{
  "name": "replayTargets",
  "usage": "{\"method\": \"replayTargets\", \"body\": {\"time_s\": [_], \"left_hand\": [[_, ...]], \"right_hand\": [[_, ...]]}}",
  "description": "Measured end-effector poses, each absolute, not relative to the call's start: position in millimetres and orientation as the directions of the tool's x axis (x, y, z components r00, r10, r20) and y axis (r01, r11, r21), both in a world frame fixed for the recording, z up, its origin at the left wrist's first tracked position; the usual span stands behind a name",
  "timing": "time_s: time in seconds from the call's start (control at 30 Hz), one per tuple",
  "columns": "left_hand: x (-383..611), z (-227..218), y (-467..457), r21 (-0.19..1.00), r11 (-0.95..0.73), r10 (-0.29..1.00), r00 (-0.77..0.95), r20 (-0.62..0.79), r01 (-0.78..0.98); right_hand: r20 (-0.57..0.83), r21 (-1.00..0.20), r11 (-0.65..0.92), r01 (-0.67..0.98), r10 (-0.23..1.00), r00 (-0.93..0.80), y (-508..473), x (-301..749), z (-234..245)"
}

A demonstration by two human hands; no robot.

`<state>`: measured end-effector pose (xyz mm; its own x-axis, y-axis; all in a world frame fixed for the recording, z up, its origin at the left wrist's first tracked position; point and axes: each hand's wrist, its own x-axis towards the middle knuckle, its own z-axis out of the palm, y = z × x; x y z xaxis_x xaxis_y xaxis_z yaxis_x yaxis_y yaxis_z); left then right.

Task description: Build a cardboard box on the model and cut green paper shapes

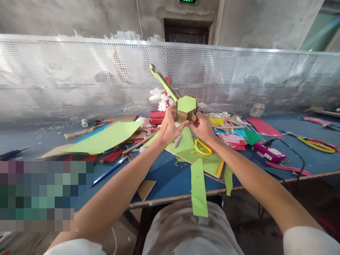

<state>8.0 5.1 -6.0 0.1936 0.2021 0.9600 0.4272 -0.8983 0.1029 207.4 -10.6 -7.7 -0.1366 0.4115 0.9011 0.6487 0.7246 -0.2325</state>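
Raised over the table is a small lute-like cardboard model (187,105) with a six-sided body and a long neck slanting up to the left. Light green paper covers its front face and the visible side of its neck. My left hand (171,125) grips the body from the left, thumb along its lower edge. At the lower right of the body, my right hand (203,126) is closed on it, fingertips by a small brown cardboard tab (191,116). Yellow-handled scissors (203,147) lie on green paper below my hands.
A light green sheet (106,138) lies left, near a blue pen-like tool (108,171). Yellow tape (215,119), a purple device (271,152) with a black cord and yellow-and-red pliers (316,143) lie right. A green strip (199,187) hangs over the front edge. Perforated metal (127,78) stands behind.
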Motion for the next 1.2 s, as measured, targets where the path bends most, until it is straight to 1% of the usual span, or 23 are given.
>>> {"method": "replayTargets", "body": {"time_s": [0.17,0.53,0.83,1.07,1.2], "left_hand": [[9,-4,1,0.117,-0.897,0.210,0.177,0.962,0.426],[11,-7,2,0.100,-0.909,0.169,0.138,0.976,0.405],[8,-6,1,0.045,-0.892,0.141,0.183,0.973,0.450],[10,-6,3,0.051,-0.900,0.143,0.181,0.973,0.434],[3,-4,5,-0.009,-0.917,0.101,0.253,0.962,0.399]], "right_hand": [[0.910,-0.221,0.720,0.658,0.395,-0.126,-14,205,-8],[0.921,-0.210,0.746,0.632,0.368,-0.127,-15,204,-10],[0.920,-0.217,0.745,0.631,0.373,-0.123,-12,205,-12],[0.924,-0.205,0.735,0.647,0.363,-0.120,-9,206,-15],[0.925,-0.163,0.752,0.639,0.342,-0.167,-3,220,-12]]}}
